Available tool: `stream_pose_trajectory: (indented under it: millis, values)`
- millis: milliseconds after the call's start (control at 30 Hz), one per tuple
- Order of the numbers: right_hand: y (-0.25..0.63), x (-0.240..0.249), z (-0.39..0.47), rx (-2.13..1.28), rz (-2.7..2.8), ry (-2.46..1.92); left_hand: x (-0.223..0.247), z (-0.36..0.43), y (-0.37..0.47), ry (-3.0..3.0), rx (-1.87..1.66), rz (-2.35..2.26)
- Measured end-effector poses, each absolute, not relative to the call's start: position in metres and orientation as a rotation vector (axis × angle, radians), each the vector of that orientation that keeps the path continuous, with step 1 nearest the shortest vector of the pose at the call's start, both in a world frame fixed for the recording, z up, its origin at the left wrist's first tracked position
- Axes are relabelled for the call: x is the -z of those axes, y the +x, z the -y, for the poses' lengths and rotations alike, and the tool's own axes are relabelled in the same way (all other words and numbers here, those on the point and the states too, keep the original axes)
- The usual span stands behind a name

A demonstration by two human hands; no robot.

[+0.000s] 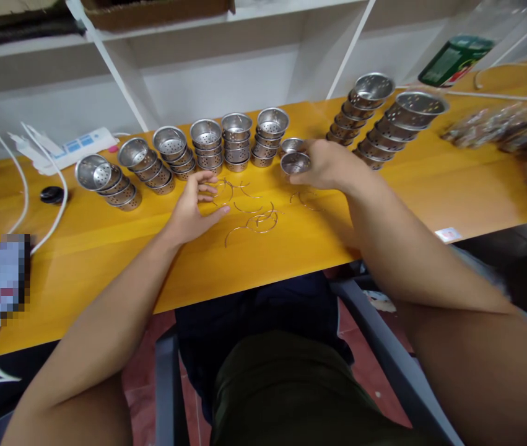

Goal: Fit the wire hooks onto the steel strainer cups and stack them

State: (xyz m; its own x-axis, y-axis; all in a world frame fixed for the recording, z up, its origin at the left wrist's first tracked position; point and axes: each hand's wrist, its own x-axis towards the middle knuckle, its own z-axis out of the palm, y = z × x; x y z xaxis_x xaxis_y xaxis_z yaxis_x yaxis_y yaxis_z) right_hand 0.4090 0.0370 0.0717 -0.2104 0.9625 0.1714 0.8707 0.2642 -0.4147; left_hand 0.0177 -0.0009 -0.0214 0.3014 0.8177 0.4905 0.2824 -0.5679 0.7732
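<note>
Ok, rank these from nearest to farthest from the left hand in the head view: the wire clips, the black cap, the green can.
1. Wire clips: on the table right at the left hand's fingertips.
2. Black cap: on the table off to the hand's left, near the white cable.
3. Green can: at the far right back of the table, beyond the right hand.

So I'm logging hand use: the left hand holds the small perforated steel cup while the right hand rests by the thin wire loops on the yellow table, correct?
Swapped. In the head view the right hand holds the small perforated steel cup, while the left hand rests by the thin wire loops on the yellow table.
</note>
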Motion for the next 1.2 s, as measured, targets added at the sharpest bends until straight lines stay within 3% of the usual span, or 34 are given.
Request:
stream_pose_trajectory:
  millis: [267, 433, 533, 700, 900, 1200]
  values:
    - [0.302, -0.059, 0.003, -0.687, 2.268, -0.791, 0.026, 0.003, 0.027, 2.080, -1.188, -0.824]
    - [0.316, -0.049, -0.045, -1.114, 2.131, -0.598, 0.031, -0.008, 0.014, 2.040, -1.330, -0.969]
    - [0.334, -0.058, -0.062, -1.040, 2.262, -0.930, 0.033, -0.014, 0.008, 2.075, -1.380, -1.005]
    - [0.306, -0.083, -0.032, -0.480, 2.748, -1.640, 0.037, -0.019, 0.009, 2.148, -1.416, -1.014]
    - [0.277, -0.103, -0.016, -0.294, 2.936, -1.792, 0.038, -0.021, 0.009, 2.131, -1.403, -0.989]
    - [0.329, -0.089, -0.027, -0.169, 2.953, -1.858, 0.037, -0.019, 0.011, 2.201, -1.463, -0.953]
